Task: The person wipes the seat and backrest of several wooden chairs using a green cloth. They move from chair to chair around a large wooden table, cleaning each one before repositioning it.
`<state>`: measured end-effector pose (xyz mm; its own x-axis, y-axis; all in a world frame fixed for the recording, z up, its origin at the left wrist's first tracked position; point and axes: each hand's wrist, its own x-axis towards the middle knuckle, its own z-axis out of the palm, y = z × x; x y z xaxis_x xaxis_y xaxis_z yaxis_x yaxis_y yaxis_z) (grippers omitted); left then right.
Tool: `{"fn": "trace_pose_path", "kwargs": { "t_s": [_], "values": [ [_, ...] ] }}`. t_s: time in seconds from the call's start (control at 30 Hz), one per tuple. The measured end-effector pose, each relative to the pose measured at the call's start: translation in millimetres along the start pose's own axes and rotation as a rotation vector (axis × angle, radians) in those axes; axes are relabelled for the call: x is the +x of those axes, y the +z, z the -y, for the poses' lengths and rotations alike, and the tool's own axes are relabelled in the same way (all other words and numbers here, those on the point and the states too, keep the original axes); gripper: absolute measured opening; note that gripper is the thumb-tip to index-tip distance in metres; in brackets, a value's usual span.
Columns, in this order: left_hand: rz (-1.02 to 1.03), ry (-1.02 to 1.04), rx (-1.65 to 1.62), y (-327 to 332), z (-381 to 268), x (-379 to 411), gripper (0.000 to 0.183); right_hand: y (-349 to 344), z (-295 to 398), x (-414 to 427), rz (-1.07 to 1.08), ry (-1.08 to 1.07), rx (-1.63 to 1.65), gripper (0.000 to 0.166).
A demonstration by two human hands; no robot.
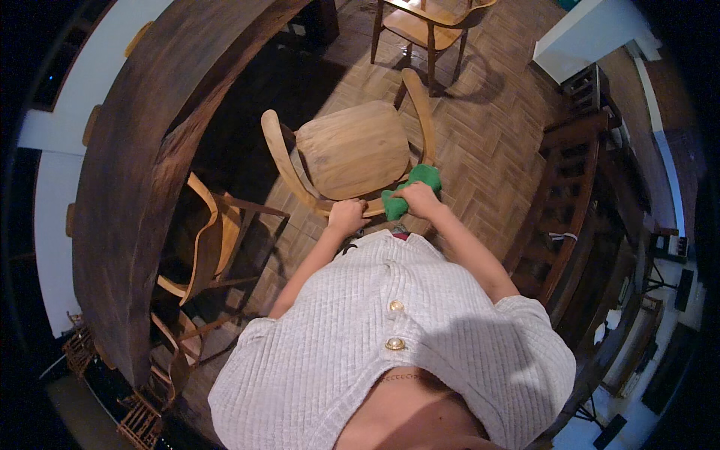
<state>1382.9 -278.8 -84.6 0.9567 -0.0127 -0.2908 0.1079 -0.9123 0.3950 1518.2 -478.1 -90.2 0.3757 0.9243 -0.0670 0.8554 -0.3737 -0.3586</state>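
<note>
Directly in front of me stands a light wooden armchair with a broad seat (354, 149) and a curved back rail (299, 188) that runs round into two armrests. My left hand (347, 216) grips the back rail near its middle, fingers curled over the wood. In my right hand (417, 199) is a green cloth (426, 175), bunched up and pressed on the right part of the same rail. Part of the rail is hidden under the cloth and that hand.
A long dark wooden table (140, 140) with a natural edge curves along the left. Tucked beside it is another wooden chair (216, 236). A further armchair (422, 28) stands ahead on the herringbone floor (478, 132). Dark wooden slatted furniture (568, 191) lines the right, near a white pillar (585, 36).
</note>
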Motion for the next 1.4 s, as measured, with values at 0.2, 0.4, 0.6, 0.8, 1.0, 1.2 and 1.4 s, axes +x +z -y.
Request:
{"fn": "trace_pose_path", "kwargs": {
  "t_s": [0.2,0.4,0.6,0.8,1.0,1.2,1.4],
  "values": [
    [-0.364,-0.034,-0.165,9,2,-8,0.035,-27,-24,12,0.513,0.266,0.128,0.038],
    [-0.823,-0.455,-0.022,13,9,-9,0.044,-18,-25,46,0.683,0.508,-0.023,0.063],
    [-1.145,-1.253,-1.022,69,65,20,0.056,3,-11,84,0.81,0.52,-0.104,0.072],
    [-1.152,-1.368,-1.207,44,44,26,0.058,106,30,123,0.803,0.406,0.324,0.074],
    [-1.171,-1.29,-1.345,29,43,13,0.049,95,108,174,0.587,0.304,0.682,0.069],
    [-1.226,-1.148,-1.284,41,39,31,0.038,203,39,172,0.585,0.353,0.503,0.053],
    [-1.148,-1.208,-1.004,62,52,15,0.048,64,23,97,0.756,0.339,0.244,0.053]
  ]
}}
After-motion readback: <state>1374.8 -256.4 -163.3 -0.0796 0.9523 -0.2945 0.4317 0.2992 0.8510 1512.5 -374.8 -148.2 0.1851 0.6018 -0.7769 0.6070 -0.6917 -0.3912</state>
